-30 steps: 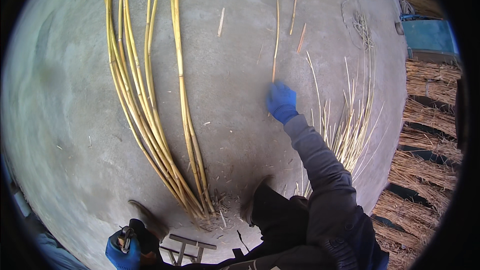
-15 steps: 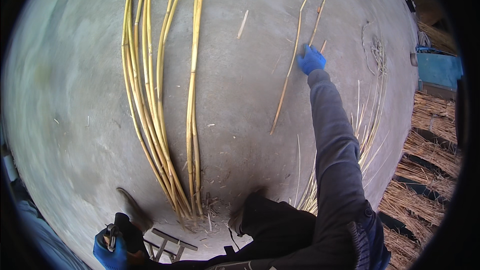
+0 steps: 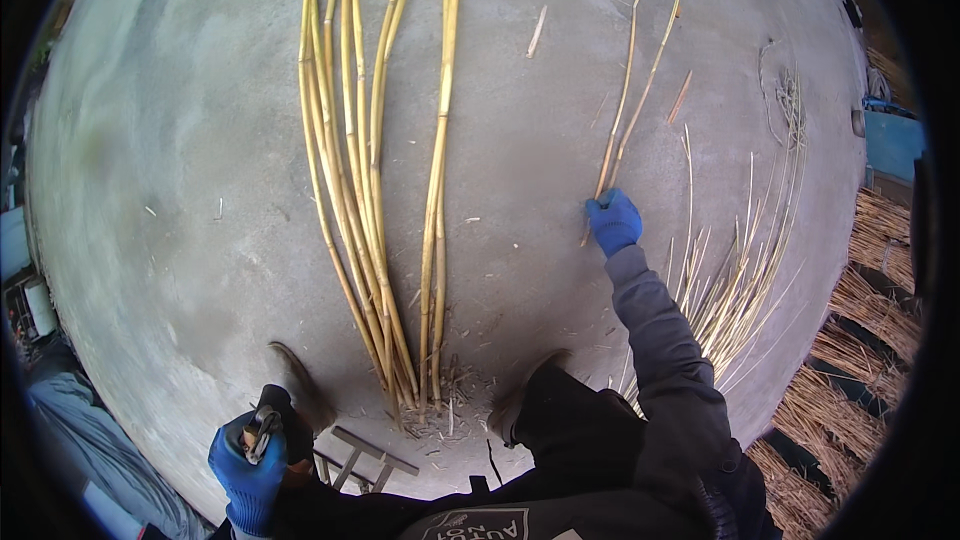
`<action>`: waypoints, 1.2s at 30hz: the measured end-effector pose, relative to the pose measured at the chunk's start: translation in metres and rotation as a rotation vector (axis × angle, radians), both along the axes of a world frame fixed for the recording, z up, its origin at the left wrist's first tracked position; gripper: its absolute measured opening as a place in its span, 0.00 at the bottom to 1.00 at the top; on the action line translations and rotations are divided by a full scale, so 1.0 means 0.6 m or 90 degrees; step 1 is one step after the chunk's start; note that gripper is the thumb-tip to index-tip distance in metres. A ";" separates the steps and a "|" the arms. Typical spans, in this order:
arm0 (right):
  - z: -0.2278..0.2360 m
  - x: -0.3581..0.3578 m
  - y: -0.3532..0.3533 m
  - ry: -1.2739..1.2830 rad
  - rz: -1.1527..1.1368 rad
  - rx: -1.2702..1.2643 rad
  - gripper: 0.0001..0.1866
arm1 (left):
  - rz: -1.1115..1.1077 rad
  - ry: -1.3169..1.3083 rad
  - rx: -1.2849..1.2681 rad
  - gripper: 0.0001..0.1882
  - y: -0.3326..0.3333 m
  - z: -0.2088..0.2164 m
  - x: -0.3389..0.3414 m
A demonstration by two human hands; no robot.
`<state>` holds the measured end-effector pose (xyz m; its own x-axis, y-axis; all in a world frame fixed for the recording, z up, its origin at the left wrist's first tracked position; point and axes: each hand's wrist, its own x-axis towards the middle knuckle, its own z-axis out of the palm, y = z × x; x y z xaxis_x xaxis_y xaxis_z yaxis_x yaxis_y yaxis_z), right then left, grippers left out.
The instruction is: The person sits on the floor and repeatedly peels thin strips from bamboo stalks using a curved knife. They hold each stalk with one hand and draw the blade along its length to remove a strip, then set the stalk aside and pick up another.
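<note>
My right hand [image 3: 614,221], in a blue glove, is closed around two thin jointed canes [image 3: 652,80] near their lower ends. The canes stretch away from me and spread apart slightly; a short end of one shows below the fingers. At the lower left, my left hand [image 3: 247,465], gloved in blue too, is closed on a small hand tool [image 3: 262,432] with a metal part and a brownish grip. Its exact kind is hard to make out. Between my hands, thicker yellow canes [image 3: 368,190] lie lengthwise on the grey floor, their near ends close to my feet.
Fine pale stalks [image 3: 735,315] lie fanned out right of my forearm. Tied straw bundles [image 3: 870,330] line the right edge, below a blue container [image 3: 893,143]. A low stool frame [image 3: 362,457] stands between my feet. A cane scrap [image 3: 680,97] and chips litter the floor.
My right hand has come back toward me and now grips both thin canes; before, it was at one only. The view has shifted, and my left hand still holds the tool.
</note>
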<state>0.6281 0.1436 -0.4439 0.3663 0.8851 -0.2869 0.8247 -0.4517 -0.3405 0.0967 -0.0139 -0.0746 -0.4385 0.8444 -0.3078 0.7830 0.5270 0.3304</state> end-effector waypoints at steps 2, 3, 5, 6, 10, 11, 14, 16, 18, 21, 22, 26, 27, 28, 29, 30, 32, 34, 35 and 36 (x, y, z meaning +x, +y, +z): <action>0.000 -0.002 0.011 -0.010 -0.040 -0.027 0.16 | 0.026 -0.029 -0.020 0.16 0.003 0.009 -0.006; 0.002 -0.006 0.015 -0.025 -0.048 -0.028 0.15 | 0.022 -0.042 -0.027 0.17 0.004 0.013 -0.009; 0.006 -0.029 0.012 -0.016 -0.075 -0.022 0.14 | -0.007 -0.049 -0.048 0.17 0.006 0.020 -0.018; 0.008 -0.044 0.009 0.007 -0.091 -0.014 0.14 | -0.039 -0.066 -0.047 0.19 0.009 0.022 -0.025; 0.015 -0.139 -0.036 0.102 -0.125 -0.031 0.14 | -0.229 -0.034 -0.027 0.22 0.013 0.030 -0.052; 0.019 -0.165 -0.055 0.138 -0.114 -0.024 0.13 | -0.244 -0.030 -0.036 0.22 0.013 0.032 -0.059; 0.033 -0.241 -0.131 0.230 -0.141 -0.038 0.13 | -0.279 -0.030 -0.048 0.22 0.013 0.031 -0.076; 0.042 -0.280 -0.182 0.271 -0.168 -0.036 0.12 | -0.282 -0.047 -0.067 0.21 0.013 0.031 -0.088; 0.050 -0.306 -0.232 0.273 -0.168 -0.060 0.12 | -0.281 -0.072 -0.076 0.21 0.011 0.028 -0.097; 0.063 -0.328 -0.302 0.308 -0.200 -0.076 0.12 | -0.251 -0.105 -0.099 0.21 0.011 0.023 -0.106; 0.065 -0.331 -0.319 0.331 -0.230 -0.093 0.12 | -0.262 -0.116 -0.091 0.21 0.012 0.020 -0.109; 0.062 -0.335 -0.363 0.232 -0.221 -0.087 0.12 | -0.316 -0.141 -0.071 0.21 0.017 0.011 -0.117; 0.061 -0.335 -0.370 0.223 -0.223 -0.087 0.12 | -0.328 -0.139 -0.069 0.21 0.019 0.011 -0.120; 0.060 -0.335 -0.377 0.215 -0.238 -0.094 0.12 | -0.348 -0.140 -0.070 0.18 0.019 0.012 -0.123; 0.059 -0.335 -0.382 0.201 -0.227 -0.082 0.13 | -0.368 -0.142 -0.071 0.15 0.020 0.014 -0.125; 0.060 -0.336 -0.387 0.188 -0.229 -0.078 0.13 | -0.382 -0.108 -0.084 0.12 0.021 0.015 -0.128; 0.063 -0.339 -0.395 0.182 -0.233 -0.079 0.14 | -0.373 -0.145 -0.079 0.17 0.022 0.017 -0.131; 0.071 -0.344 -0.404 0.193 -0.246 -0.097 0.14 | -0.366 -0.157 -0.065 0.20 0.022 0.019 -0.131; 0.076 -0.348 -0.408 0.198 -0.231 -0.089 0.14 | -0.368 -0.168 -0.050 0.20 0.021 0.021 -0.130; 0.080 -0.353 -0.412 0.196 -0.234 -0.091 0.14 | -0.372 -0.179 -0.036 0.19 0.023 0.022 -0.128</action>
